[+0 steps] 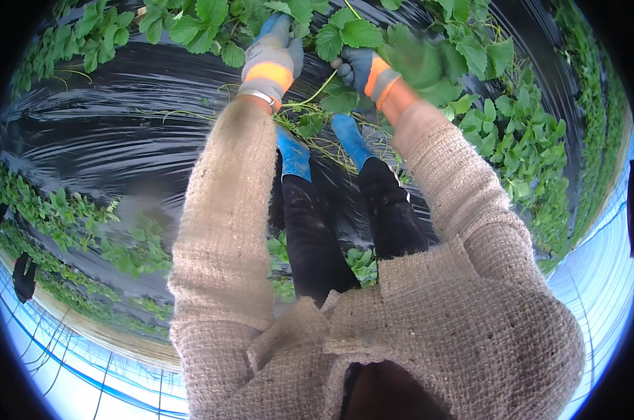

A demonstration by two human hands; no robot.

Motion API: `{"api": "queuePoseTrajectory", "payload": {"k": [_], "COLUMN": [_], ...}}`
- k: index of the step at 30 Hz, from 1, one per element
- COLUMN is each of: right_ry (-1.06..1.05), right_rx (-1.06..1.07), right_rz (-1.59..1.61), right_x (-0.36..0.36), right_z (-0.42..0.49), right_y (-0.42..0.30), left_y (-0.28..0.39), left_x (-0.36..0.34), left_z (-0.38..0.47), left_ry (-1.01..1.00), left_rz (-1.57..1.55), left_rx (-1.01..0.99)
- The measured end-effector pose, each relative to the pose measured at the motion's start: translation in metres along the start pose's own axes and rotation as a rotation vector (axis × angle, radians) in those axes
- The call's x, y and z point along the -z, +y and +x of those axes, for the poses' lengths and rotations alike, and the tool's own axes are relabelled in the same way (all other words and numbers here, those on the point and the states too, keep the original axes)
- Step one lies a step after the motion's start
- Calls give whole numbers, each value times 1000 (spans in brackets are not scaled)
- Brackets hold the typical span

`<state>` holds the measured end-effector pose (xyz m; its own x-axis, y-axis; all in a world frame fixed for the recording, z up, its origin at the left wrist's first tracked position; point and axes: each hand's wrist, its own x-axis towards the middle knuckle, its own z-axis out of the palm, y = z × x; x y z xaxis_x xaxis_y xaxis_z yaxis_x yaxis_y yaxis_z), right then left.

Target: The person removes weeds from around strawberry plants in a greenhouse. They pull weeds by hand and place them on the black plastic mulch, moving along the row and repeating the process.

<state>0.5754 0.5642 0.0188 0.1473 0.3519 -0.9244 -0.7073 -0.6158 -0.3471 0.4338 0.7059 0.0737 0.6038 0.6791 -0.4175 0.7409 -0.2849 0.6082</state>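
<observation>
My left hand (275,52), in a grey glove with an orange band, reaches into the strawberry leaves (204,23) at the top; its fingertips are hidden among them. To its right, my right hand (351,68), gloved alike, has its fingers curled in on a thin green strawberry stem (322,87). The stem runs down and left from the fingertips towards a loose tangle of runners (317,142). Strawberry leaves (348,32) hang just above this hand, and more lie below it.
Black plastic mulch film (112,121) covers the ground around my blue boots (295,157). Strawberry rows (527,131) run along the right, with further rows (59,210) at the left. Netting or sheeting on a frame (101,383) stands beyond. A dark shape (24,278) at far left is unclear.
</observation>
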Motion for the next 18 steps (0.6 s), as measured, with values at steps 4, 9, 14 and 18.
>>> {"api": "queuePoseTrajectory", "payload": {"k": [4,9,14,18], "right_ry": [-122,-435,101,133], "right_rx": [-20,-171,237,251], "right_rz": [49,-682,-885,-1036], "right_x": [-17,-39,-21,13], "right_z": [-27,-90,-33,26], "right_y": [4,42,18,-25], "left_y": [0,-8,-53,-82], "left_x": [6,19,14,-21], "left_z": [-13,-35,-65,-116], "left_ry": [20,115,357,383], "left_rz": [-145,-389,-654,-829], "left_rx": [49,187,389,428]}}
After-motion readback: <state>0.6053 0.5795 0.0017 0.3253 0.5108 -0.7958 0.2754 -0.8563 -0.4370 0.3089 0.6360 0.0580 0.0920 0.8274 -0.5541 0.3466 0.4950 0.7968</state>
